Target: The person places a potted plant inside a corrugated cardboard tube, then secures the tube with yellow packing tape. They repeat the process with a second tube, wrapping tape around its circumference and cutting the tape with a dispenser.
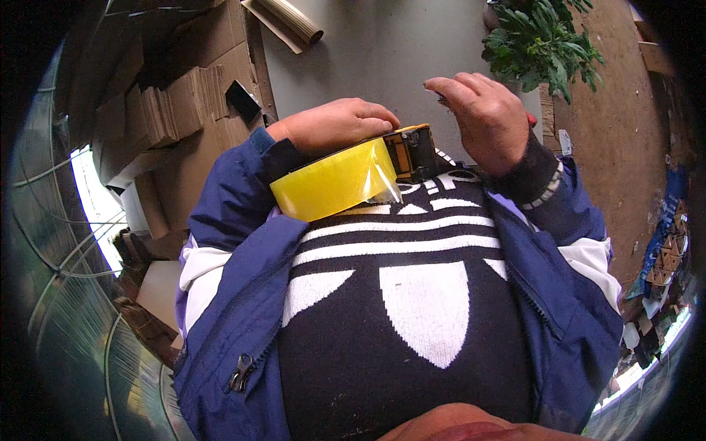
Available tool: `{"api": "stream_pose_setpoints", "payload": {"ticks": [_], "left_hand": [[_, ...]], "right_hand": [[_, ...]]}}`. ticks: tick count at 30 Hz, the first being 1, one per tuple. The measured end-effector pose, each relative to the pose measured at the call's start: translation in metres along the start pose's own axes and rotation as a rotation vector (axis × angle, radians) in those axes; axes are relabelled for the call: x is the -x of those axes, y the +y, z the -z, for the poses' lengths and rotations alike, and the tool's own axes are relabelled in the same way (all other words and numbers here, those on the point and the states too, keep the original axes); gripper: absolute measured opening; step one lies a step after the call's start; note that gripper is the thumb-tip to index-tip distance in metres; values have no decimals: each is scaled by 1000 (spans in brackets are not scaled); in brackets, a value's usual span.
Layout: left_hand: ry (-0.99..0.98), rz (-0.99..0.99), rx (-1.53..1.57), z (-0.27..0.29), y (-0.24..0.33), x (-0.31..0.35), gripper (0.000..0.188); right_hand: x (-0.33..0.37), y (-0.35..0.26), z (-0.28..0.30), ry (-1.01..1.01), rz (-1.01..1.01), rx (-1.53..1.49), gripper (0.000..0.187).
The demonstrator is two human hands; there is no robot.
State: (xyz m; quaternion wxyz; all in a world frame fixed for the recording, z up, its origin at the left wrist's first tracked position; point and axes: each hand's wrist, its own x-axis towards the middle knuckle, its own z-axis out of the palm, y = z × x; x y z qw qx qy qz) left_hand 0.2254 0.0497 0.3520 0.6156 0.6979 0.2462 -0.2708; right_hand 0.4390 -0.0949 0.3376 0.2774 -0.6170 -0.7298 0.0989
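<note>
A tape dispenser (pixel 413 152) with a black and orange head and a wide roll of yellow tape (pixel 337 184) is close in front of my chest. My left hand (pixel 342 121) lies along its far side, the fingers closed over it near the head; the thumb and the grip are hidden. A loose clear end of tape hangs at the roll's near right edge. To the right of the dispenser and apart from it, my right hand (pixel 485 121) is raised with the fingers bent inward. A small dark bit shows at its fingertips, too small to name.
Beyond my hands lies a grey tabletop (pixel 382 55), with a rolled piece of cardboard (pixel 290 26) at its far left. Folded cardboard sheets (pixel 173 110) are stacked on the left. A leafy green plant (pixel 540 44) stands at the far right, beside a brown floor (pixel 618 147).
</note>
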Motion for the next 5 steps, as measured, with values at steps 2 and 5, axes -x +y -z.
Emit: {"api": "stream_pose_setpoints", "payload": {"ticks": [2, 5], "left_hand": [[-12, 8, 5, 1, -3, -2, 47], [-19, -14, -33, 2, -1, -1, 47]], "right_hand": [[3, -4, 2, -51, -54, -307, 24], [2, -15, 11, -166, -67, -454, 25]]}}
